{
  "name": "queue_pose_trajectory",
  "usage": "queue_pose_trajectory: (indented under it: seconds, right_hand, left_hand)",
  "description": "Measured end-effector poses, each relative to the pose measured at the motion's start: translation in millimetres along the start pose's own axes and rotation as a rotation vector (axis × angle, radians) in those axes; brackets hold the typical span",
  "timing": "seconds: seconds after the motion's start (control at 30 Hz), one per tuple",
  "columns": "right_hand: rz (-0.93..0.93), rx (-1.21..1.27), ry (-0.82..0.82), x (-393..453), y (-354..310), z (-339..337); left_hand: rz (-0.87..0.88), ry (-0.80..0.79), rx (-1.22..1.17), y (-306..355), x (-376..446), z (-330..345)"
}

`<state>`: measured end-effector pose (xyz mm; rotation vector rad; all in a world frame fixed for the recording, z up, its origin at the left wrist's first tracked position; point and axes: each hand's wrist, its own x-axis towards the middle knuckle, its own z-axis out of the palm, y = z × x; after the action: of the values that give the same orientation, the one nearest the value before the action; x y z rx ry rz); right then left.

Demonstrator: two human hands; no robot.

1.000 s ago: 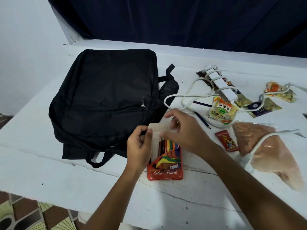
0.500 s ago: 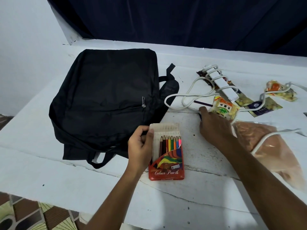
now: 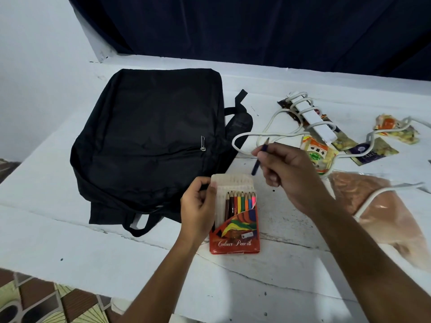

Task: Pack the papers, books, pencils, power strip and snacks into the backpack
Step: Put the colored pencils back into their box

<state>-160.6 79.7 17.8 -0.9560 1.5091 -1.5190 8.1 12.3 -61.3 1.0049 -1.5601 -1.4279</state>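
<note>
Nearest on the white bench (image 3: 70,241) lies the red pencil box (image 3: 234,236), flat on its back with its pale flap folded open toward the far side, so the row of sharpened tips shows and there is a free slot for one more; the box front reads "Colour Pencils" in cursive. The left hand (image 3: 198,210) grips the box by its left edge, fingers (image 3: 201,183) curled over the flap, seemingly to keep it open and the box steady. Just beyond and to the right, the right hand (image 3: 289,173) hovers above the bench with its fingertips pinching a dark blue pencil (image 3: 260,157), point up and tilted, which I judge is meant for the box before the box is packed

Left of the hands lies the black backpack (image 3: 149,141), flat, its front pocket zip apparently closed and the silver pull lying on the cloth; nothing visible has gone into it yet. Farther right, the white power strip (image 3: 314,118) has part of its cord wound round it, the rest of the cord (image 3: 245,136) looping loose over the bench and across the snacks. One snack packet (image 3: 317,155) carries Chinese characters too small to read surely; a dark sachet (image 3: 370,153) shows "CAKE". A clear bag of pale brown contents (image 3: 377,217) lies near right under the cord, and another snack wrapper (image 3: 396,129) lies far right
</note>
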Motion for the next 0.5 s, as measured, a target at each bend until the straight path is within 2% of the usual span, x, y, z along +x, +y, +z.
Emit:
queue_pose_trajectory:
  seconds: [0.17, 0.33, 0.5]
  right_hand:
    - [0.011, -0.064, -0.068, -8, 4, 27]
    - [-0.083, -0.316, 0.093, -9, 18, 45]
    - [-0.138, -0.597, 0.133, -9, 30, 53]
  left_hand:
    - [0.043, 0.014, 0.003, 0, 1, 1]
    - [0.059, 0.020, 0.017, -2, 1, 1]
    - [0.094, 0.037, 0.039, -3, 3, 0]
